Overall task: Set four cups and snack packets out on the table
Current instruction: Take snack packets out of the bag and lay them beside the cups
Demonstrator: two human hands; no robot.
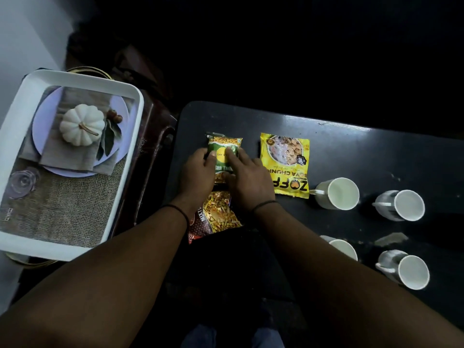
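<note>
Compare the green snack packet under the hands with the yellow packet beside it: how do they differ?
The green packet is narrower than the yellow packet. The left hand and right hand both rest on the green packet, partly covering it; the yellow packet lies untouched and fully visible. The green packet sits nearer the table's left end; the yellow one lies closer to the cups. Both lie flat on the dark table.

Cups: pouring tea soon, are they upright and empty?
Upright and empty: all four cups show open mouths with bare white insides.
</note>
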